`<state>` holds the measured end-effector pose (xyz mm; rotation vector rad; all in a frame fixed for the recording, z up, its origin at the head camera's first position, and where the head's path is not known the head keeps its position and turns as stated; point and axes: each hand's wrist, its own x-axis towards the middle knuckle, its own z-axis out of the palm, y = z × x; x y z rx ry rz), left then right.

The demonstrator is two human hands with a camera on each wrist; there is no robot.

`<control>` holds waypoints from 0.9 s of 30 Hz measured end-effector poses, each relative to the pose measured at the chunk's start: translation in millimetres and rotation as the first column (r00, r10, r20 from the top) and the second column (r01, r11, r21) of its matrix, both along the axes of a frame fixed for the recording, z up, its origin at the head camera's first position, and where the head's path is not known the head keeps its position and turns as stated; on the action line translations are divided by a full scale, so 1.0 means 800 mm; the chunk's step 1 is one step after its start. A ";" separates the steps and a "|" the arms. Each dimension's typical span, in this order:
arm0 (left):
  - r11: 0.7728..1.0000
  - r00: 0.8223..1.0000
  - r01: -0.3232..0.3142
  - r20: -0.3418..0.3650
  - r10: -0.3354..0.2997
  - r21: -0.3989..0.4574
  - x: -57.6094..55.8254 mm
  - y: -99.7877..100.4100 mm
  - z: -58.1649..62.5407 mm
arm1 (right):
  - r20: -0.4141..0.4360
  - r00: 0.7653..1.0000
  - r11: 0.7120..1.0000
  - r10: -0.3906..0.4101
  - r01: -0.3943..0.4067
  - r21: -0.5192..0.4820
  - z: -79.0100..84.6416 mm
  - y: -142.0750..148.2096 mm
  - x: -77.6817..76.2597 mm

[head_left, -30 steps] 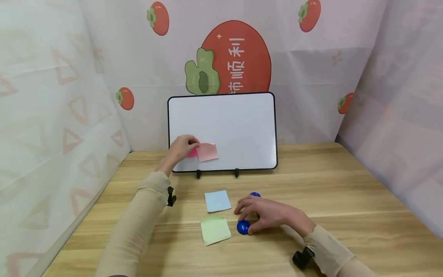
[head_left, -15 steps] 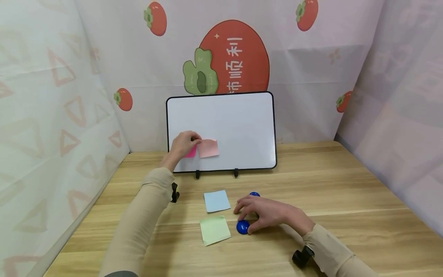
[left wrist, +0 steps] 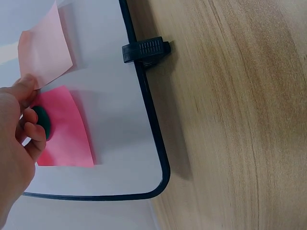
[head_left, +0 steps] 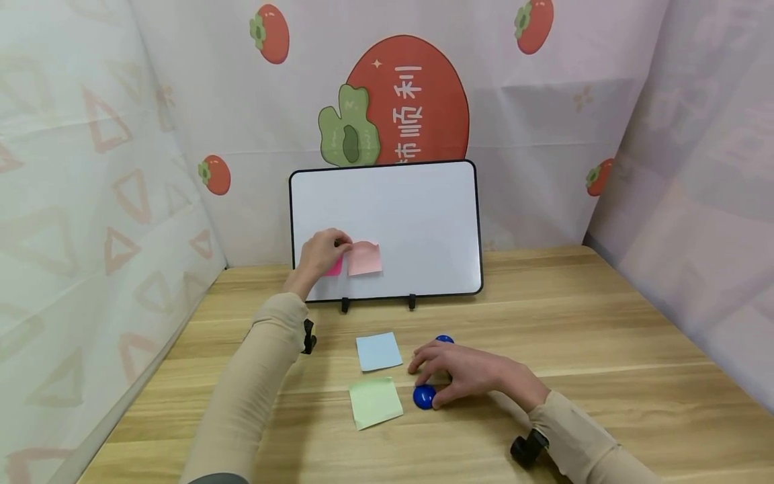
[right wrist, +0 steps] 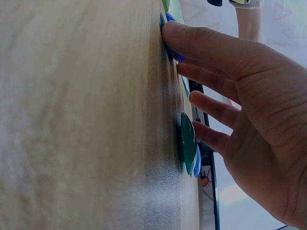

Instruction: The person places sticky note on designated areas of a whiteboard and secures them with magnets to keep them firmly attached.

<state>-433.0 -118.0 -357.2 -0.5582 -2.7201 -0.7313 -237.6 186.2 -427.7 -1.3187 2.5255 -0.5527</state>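
Observation:
At the whiteboard [head_left: 423, 222] my left hand [head_left: 320, 254] pinches the edge of a light pink sticky note [head_left: 365, 261], whose top bends slightly. Beside it a bright pink sticky note [left wrist: 72, 136] lies on the board under a dark green round magnet [left wrist: 43, 122]; my curled fingers overlap that magnet in the left wrist view. Down on the table, my right hand [head_left: 468, 370] holds a blue round magnet [head_left: 424, 397] between thumb and index finger. Its other fingers spread near a green magnet [right wrist: 188, 143], which the hand hides in the head view. Another blue magnet [head_left: 445, 339] shows behind the knuckles.
A light blue sticky note [head_left: 379, 351] and a pale green sticky note [head_left: 375, 403] lie left of my right hand. Black clip feet [head_left: 412, 302] support the whiteboard on the wooden table [head_left: 574, 323]. Printed cloth walls [head_left: 532, 128] enclose the back and sides.
My left hand has moved slightly up with the light pink note, which now sits straighter and higher on the board. The right hand stays in place.

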 end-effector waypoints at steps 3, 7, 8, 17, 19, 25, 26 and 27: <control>1.000 1.000 0.002 0.005 -0.002 0.018 -0.001 -0.003 -0.001 | 0.008 1.000 1.000 0.000 0.000 0.000 0.001 -0.001 0.000; 0.999 1.000 0.007 0.007 -0.007 0.048 -0.003 -0.006 -0.004 | 0.010 1.000 1.000 0.003 -0.003 -0.001 0.002 -0.003 0.001; 0.999 1.000 0.008 0.007 -0.008 0.053 -0.003 -0.007 -0.005 | 0.011 1.000 1.000 0.002 -0.002 -0.002 0.002 -0.003 0.001; 0.998 1.000 0.018 -0.005 -0.018 0.063 -0.004 -0.005 -0.006 | -0.031 0.999 1.000 0.021 -0.021 -0.006 0.004 -0.003 -0.001; 0.998 1.000 0.016 -0.012 -0.015 0.059 -0.004 -0.004 -0.006 | -0.052 0.998 0.999 0.033 -0.034 -0.014 0.005 -0.002 -0.003; 0.999 1.000 0.002 -0.021 -0.001 0.045 -0.004 -0.003 -0.006 | -0.132 0.989 0.995 0.069 -0.078 -0.062 0.009 -0.002 -0.010; 0.999 1.000 -0.003 -0.022 0.004 0.041 -0.004 -0.002 -0.006 | -0.144 0.987 0.994 0.074 -0.084 -0.066 0.010 -0.003 -0.011; 0.999 1.000 -0.009 -0.024 0.010 0.041 -0.004 -0.002 -0.007 | -0.155 0.985 0.994 0.078 -0.089 -0.069 0.011 -0.004 -0.012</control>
